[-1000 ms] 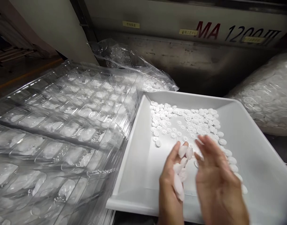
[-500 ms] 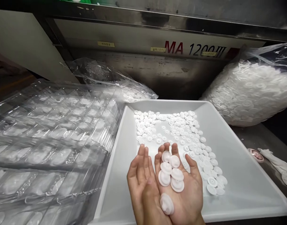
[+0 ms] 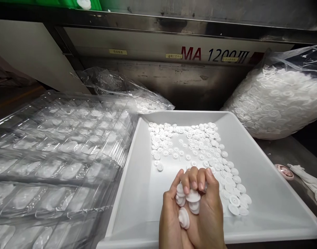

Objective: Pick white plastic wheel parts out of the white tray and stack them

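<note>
Over the near part of a white plastic tray (image 3: pixel 267 193), my two hands are cupped together. My left hand (image 3: pixel 170 216) presses against the left side of several small white round plastic caps (image 3: pixel 193 197). Curled over the same caps are the fingers of my right hand (image 3: pixel 208 211), with its palm beneath them. One cap with a stepped, pointed top (image 3: pixel 183 218) rests lower down between the palms. Fingers hide part of the bunch. Many loose white caps (image 3: pixel 233 200) lie on the tray floor, beyond and to the right of my hands.
Stacked clear blister trays (image 3: pixel 67 152) with white contents stand left of the tray. A clear bag of white parts (image 3: pixel 280 100) leans at the right, another bag (image 3: pixel 148 103) lies behind. A white cloth item (image 3: pixel 307 180) and a round pink object (image 3: pixel 284 171) rest at right.
My hands were spread palm up with the caps showing; now they have drawn together and my right fingers have curled over the caps. My left hand has moved right.
</note>
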`<state>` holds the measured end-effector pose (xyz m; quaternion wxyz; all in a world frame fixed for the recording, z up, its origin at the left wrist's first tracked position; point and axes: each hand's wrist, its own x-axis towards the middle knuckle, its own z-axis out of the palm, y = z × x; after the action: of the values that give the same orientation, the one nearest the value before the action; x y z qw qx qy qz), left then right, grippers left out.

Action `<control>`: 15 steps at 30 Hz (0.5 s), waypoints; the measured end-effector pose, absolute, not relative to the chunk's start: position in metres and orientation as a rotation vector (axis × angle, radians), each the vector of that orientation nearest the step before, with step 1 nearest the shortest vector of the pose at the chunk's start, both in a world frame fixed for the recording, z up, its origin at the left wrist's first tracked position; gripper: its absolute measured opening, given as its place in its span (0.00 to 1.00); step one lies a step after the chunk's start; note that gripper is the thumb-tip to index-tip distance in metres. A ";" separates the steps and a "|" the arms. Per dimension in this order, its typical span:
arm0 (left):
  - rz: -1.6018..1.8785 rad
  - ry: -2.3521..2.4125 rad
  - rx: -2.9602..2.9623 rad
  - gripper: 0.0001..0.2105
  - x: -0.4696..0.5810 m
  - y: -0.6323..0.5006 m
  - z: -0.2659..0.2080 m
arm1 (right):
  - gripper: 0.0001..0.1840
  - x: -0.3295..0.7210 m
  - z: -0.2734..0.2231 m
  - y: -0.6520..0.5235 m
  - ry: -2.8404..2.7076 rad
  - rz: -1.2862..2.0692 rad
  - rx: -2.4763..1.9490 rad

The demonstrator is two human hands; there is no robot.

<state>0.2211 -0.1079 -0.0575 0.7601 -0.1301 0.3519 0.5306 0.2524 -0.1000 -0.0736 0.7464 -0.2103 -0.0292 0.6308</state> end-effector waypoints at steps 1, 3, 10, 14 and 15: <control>1.155 0.769 -0.286 0.08 0.221 -0.108 -0.057 | 0.17 0.253 -0.073 -0.100 -0.051 1.354 -0.464; 1.160 0.759 -0.286 0.08 0.220 -0.108 -0.058 | 0.18 0.254 -0.071 -0.100 0.020 1.322 -0.478; 1.249 0.878 -0.327 0.13 0.223 -0.108 -0.060 | 0.20 0.260 -0.068 -0.096 0.068 1.240 -0.561; 1.277 0.957 -0.310 0.14 0.218 -0.106 -0.055 | 0.18 0.270 -0.069 -0.101 -0.084 1.205 -0.699; 1.297 0.962 -0.304 0.14 0.217 -0.106 -0.054 | 0.17 0.272 -0.070 -0.104 -0.136 1.198 -0.745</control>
<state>0.2168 -0.1056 -0.0544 0.6810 -0.1355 0.4288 0.5780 0.2716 -0.1038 -0.0705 0.7591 -0.3422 -0.0625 0.5503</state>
